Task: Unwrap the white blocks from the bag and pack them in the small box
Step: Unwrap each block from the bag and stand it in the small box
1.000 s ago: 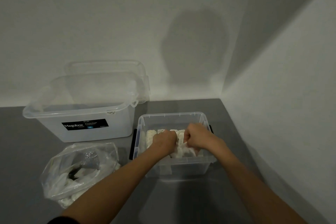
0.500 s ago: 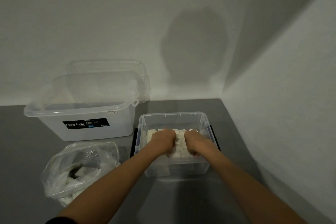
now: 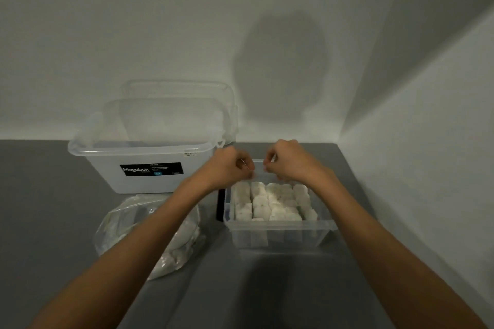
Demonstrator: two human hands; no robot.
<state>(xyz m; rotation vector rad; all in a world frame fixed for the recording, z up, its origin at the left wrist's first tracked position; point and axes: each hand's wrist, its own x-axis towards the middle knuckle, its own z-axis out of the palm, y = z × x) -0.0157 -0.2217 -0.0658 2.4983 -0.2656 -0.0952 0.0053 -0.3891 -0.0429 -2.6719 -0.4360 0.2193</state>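
The small clear box (image 3: 278,225) stands on the grey table, right of centre, filled with several white blocks (image 3: 272,203) packed in rows. My left hand (image 3: 231,165) and my right hand (image 3: 287,160) hover close together above the box's far edge, fingers curled in a pinch. A thin clear wrapper (image 3: 247,165) glints at both sets of fingertips; its middle is hard to make out. To the left, partly under my left forearm, lies the crumpled clear bag (image 3: 120,227) with more white blocks inside.
A large clear Megabox tub (image 3: 149,168) stands behind the bag, with lids (image 3: 176,91) leaning on the back wall. A side wall (image 3: 427,168) runs close along the table's right edge. A black strip (image 3: 220,204) sits at the small box's left side.
Both hands were down inside the small box, pressing on the blocks. They have risen out and moved to its far edge, which uncovers the packed rows.
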